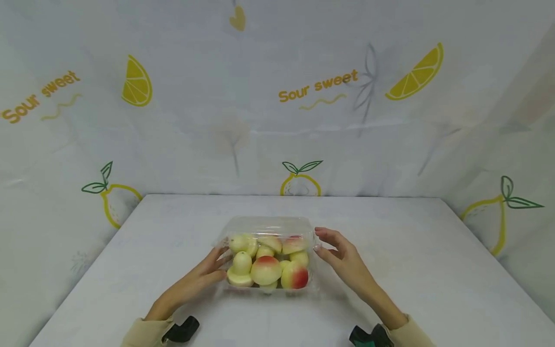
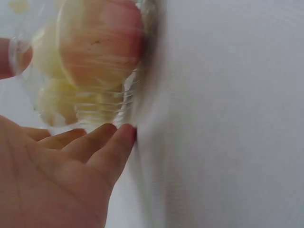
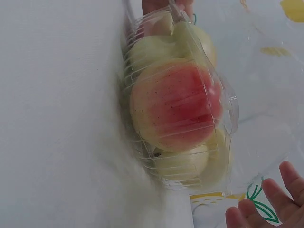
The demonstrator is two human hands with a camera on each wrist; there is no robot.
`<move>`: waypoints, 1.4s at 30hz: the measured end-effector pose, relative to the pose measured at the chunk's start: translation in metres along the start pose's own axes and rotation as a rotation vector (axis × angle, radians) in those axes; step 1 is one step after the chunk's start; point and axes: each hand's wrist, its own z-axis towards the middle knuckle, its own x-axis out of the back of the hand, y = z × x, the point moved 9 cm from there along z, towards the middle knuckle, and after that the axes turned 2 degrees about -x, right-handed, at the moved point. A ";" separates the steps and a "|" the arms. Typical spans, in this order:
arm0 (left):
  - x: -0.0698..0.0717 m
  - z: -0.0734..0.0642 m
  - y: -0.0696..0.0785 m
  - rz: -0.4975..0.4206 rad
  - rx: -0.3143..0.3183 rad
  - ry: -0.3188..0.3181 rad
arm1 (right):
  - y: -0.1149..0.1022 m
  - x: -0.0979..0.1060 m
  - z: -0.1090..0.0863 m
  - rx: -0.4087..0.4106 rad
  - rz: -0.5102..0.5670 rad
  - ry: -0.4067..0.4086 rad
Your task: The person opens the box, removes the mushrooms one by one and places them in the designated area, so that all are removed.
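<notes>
And here we are at the white desk (image 1: pixel 390 231), with a clear plastic box (image 1: pixel 269 222) of fruits (image 1: pixel 266 270) sitting near its middle, right between the two hands! The left hand (image 1: pixel 197 282) is in contact, its fingers reaching out fairly straight, tips against the ribbed side wall in the left wrist view, with the thumb set apart from them at the plastic's edge. Over on the other side, the right hand (image 1: pixel 347 262) is just beside the box's right edge, thumb and fingers parted and wrapped round nothing; whether the thumb grazes the plastic, I can't tell. The right wrist view has those right fingers well spread, clear of the wall! Look at the load: pale yellow-green pieces piled on one another, several flushed red, one big red-cheeked fruit pressing close to the right end. The box rests flat on the desk. Beige sleeves (image 1: pixel 147 332) come in from below, a dark device (image 1: pixel 184 330) at each wrist. And behind it all, a pale cloth backdrop (image 1: pixel 186 140), slightly creased, carrying yellow lemon slices (image 1: pixel 137 83), orange "Sour sweet" lettering (image 1: pixel 318 86) and outlined lemons with green leaves!
</notes>
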 end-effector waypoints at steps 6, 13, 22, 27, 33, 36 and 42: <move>-0.007 0.000 0.001 -0.019 -0.041 0.031 | -0.005 0.002 0.005 0.034 0.001 0.007; -0.012 0.001 0.001 -0.030 -0.065 0.046 | -0.012 0.002 0.010 0.082 -0.064 0.020; -0.012 0.001 -0.003 -0.020 -0.030 0.050 | -0.022 0.003 0.016 0.154 -0.184 0.021; -0.013 0.001 -0.002 -0.035 -0.042 0.036 | -0.024 0.002 0.022 0.205 -0.222 -0.009; -0.013 -0.001 0.000 -0.041 -0.045 0.030 | -0.025 0.003 0.033 0.236 -0.248 -0.036; -0.014 -0.001 0.000 -0.044 -0.041 0.031 | -0.024 0.004 0.039 0.249 -0.234 -0.028; -0.013 -0.001 0.000 -0.043 -0.047 0.047 | -0.021 0.004 0.051 0.235 -0.169 -0.023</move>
